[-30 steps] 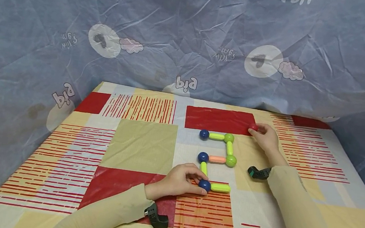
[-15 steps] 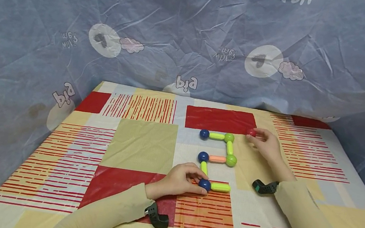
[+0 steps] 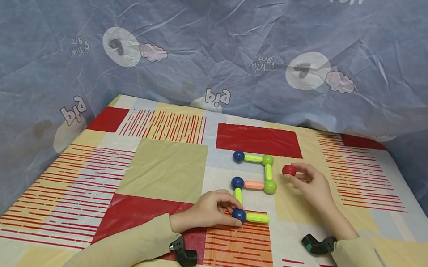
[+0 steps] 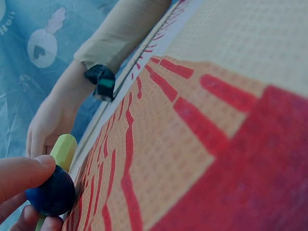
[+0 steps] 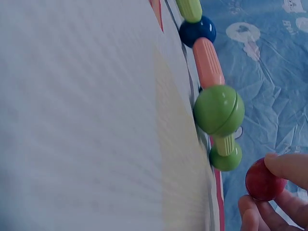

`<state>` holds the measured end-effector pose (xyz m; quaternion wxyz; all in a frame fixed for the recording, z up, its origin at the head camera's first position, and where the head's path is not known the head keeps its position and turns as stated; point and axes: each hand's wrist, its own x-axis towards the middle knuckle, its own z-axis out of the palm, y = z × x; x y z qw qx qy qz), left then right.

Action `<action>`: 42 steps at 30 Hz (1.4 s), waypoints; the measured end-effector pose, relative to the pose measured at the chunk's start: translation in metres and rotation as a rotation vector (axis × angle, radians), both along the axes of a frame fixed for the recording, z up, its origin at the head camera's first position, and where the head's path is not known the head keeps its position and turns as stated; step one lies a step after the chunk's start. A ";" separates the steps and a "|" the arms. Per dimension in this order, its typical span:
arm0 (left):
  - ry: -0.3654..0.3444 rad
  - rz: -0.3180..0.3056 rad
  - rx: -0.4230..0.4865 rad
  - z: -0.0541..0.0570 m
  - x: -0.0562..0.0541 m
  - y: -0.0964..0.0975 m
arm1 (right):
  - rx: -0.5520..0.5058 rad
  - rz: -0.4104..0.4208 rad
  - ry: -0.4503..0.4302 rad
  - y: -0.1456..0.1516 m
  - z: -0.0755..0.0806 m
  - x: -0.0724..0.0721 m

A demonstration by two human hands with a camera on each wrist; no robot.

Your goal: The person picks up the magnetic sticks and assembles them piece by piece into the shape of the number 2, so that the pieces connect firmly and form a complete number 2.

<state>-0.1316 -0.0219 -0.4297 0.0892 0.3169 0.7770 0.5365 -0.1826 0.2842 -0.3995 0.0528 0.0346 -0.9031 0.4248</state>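
A zigzag chain of balls and rods lies on the table. My left hand (image 3: 209, 210) pinches its nearest dark blue ball (image 3: 239, 215), from which a yellow-green rod (image 3: 258, 218) points right. Another yellow-green rod (image 3: 238, 195) leads back to a second blue ball (image 3: 238, 182). From there an orange rod (image 3: 254, 185) joins a green ball (image 3: 270, 187); beyond come a yellow-green rod (image 3: 268, 172), a green ball (image 3: 267, 160), one more rod (image 3: 253, 158) and a blue ball (image 3: 238, 156). To the right of the chain, my right hand (image 3: 314, 187) pinches a red ball (image 5: 265, 180), apart from the chain.
A patterned tablecloth (image 3: 168, 170) covers the table. Behind it hangs a wrinkled blue-grey printed curtain (image 3: 195, 31). Black devices are strapped to the left wrist (image 3: 184, 252) and the right wrist (image 3: 317, 245).
My right hand has come nearer with the red ball, moving from beside the far red patch to level with the chain's middle. The left hand and the chain have stayed in place.
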 end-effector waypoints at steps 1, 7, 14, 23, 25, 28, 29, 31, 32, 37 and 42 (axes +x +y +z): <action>-0.002 0.000 0.002 0.000 0.000 0.000 | 0.009 0.012 -0.001 -0.001 0.000 0.003; -0.009 0.001 0.000 0.000 0.000 -0.001 | 0.031 0.086 -0.015 -0.007 0.003 0.025; -0.001 0.003 -0.002 0.000 0.000 0.000 | 0.001 0.129 -0.038 -0.011 0.000 0.046; -0.001 0.004 -0.001 0.000 0.000 0.000 | -0.069 0.195 -0.092 -0.009 -0.006 0.065; -0.002 0.005 -0.001 0.000 0.000 0.000 | -0.099 0.222 -0.100 -0.009 -0.007 0.067; -0.005 0.007 0.000 0.001 0.000 0.000 | -0.144 0.270 -0.114 -0.009 -0.007 0.069; -0.006 0.007 0.001 0.001 0.000 0.000 | -0.156 0.287 -0.121 -0.009 -0.007 0.069; -0.006 0.007 0.005 0.001 0.000 0.000 | -0.175 0.315 -0.142 -0.009 -0.008 0.070; -0.005 0.006 0.005 0.001 0.000 0.000 | -0.180 0.320 -0.156 -0.009 -0.008 0.070; 0.003 -0.001 0.007 -0.001 -0.001 0.001 | -0.170 0.350 -0.179 -0.009 -0.010 0.070; -0.001 0.002 0.006 -0.001 -0.001 0.000 | -0.133 0.382 -0.157 -0.010 -0.012 0.070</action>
